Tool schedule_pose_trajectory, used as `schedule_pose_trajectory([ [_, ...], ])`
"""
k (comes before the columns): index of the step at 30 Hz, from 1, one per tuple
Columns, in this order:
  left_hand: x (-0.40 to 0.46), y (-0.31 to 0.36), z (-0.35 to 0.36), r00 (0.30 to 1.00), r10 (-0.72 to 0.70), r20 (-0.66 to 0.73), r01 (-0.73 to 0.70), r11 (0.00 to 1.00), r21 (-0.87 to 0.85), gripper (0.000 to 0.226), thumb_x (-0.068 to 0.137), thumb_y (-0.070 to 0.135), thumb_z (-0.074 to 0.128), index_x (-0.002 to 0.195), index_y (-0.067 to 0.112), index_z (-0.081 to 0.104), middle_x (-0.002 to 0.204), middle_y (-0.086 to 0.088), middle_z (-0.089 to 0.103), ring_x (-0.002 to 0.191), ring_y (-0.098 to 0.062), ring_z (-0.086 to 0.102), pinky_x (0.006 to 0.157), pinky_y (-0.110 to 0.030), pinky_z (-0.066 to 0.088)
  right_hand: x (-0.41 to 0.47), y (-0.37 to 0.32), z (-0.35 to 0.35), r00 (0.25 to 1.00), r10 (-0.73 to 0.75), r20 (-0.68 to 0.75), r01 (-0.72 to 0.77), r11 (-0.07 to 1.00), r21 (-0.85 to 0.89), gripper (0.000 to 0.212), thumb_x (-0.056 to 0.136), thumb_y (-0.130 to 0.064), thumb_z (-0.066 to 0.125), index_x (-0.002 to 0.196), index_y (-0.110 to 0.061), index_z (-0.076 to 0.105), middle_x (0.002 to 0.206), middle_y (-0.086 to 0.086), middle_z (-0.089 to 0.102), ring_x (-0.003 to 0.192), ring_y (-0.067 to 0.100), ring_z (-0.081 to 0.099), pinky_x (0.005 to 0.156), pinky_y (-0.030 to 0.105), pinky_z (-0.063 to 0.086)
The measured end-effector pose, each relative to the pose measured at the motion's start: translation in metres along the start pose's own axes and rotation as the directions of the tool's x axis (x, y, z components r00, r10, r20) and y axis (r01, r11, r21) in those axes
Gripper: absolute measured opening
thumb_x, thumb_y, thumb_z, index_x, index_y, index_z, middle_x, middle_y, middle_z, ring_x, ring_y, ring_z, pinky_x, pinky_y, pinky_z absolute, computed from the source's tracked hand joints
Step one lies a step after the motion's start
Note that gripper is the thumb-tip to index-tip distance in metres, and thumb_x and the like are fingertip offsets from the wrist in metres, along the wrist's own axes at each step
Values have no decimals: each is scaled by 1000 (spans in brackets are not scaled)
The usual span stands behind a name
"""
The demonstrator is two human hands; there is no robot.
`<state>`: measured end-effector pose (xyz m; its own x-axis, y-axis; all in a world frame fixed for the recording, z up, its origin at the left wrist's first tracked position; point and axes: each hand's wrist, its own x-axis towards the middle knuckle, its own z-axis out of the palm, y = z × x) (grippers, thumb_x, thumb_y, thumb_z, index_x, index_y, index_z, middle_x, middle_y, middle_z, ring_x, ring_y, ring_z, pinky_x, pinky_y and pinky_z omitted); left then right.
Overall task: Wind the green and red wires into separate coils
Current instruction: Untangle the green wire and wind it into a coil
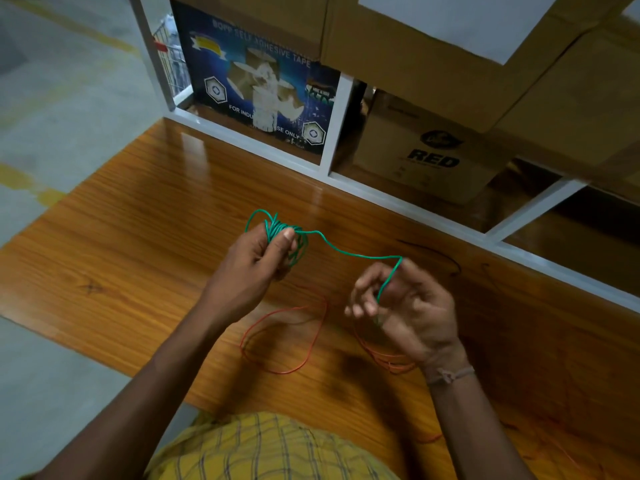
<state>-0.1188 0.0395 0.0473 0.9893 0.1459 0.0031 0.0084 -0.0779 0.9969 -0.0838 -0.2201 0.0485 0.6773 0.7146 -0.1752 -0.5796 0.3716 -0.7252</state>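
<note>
My left hand (254, 261) pinches a small bundle of green wire loops (277, 228) between thumb and fingers, held above the wooden table. From that bundle a free length of green wire (349, 252) runs right to my right hand (405, 306), whose fingers curl around its end. The red wire (304, 344) lies loose on the table under both hands, in a large open loop and several tangled strands beneath my right wrist.
The wooden table (138, 237) ends at a grey floor (52, 98) on the left. Behind it stands a white shelf frame (332, 133) with a blue tape carton (263, 91) and brown boxes (433, 157). A thin black wire (446, 258) lies near the shelf.
</note>
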Motion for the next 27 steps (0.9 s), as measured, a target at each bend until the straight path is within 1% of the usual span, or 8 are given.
schedule_pose_trajectory([
  [5,-8,-4,2,995,-32,90,25,997,77,35,104,53,53,86,25,67,58,8,49,51,-10,47,58,-47,51,1,-34,-12,989,-137,-62,149,956,254,40,103,-37,52,109,-2,68,67,0,42,55,13,41,57,29,40],
  [11,-17,24,12,960,-179,214,276,727,-629,27,108,23,47,92,4,59,49,11,28,35,-1,28,54,-24,49,20,-36,-25,904,-60,-424,-58,964,-260,36,106,-26,49,134,-12,67,66,-7,15,51,8,13,46,23,11],
  [17,-10,32,5,965,-210,155,225,374,-900,40,108,31,45,116,-5,63,54,9,46,76,-15,75,105,-35,57,31,33,-17,914,-154,-374,-295,378,-877,18,107,-17,58,105,-18,76,100,-1,76,88,11,65,75,21,45],
  [20,-10,25,5,983,-114,146,182,471,-863,47,111,28,41,135,-10,53,80,-3,71,130,-39,66,123,-41,37,25,55,-2,969,-136,-207,-185,162,-969,16,104,-21,59,101,-19,75,86,-4,74,80,6,65,74,26,47],
  [22,-8,15,1,987,-61,146,149,667,-730,44,110,30,47,140,-1,57,102,-18,75,125,-36,65,126,-51,29,19,59,13,985,-132,-113,-101,93,-990,17,103,-24,59,101,-18,74,78,-7,70,75,9,61,73,24,48],
  [23,-7,12,-2,988,-29,153,116,793,-598,42,109,34,52,141,9,62,111,-23,69,110,-28,62,101,-28,45,17,59,20,991,-113,-70,-63,69,-996,17,103,-25,59,105,-18,74,78,-9,70,76,8,60,73,18,47],
  [24,-6,10,-5,985,12,171,63,903,-426,40,109,37,54,140,15,66,117,-23,62,102,-24,52,68,-26,19,14,56,28,996,-89,-32,-28,47,-998,19,103,-27,58,109,-19,74,83,-8,72,80,8,62,74,18,48],
  [27,-6,-1,-6,969,77,235,-105,988,111,41,112,42,44,134,18,69,132,-5,71,130,-15,60,113,-30,41,5,43,45,998,-49,44,43,-38,-998,18,102,-35,54,104,-21,66,80,-10,64,81,19,64,71,41,49],
])
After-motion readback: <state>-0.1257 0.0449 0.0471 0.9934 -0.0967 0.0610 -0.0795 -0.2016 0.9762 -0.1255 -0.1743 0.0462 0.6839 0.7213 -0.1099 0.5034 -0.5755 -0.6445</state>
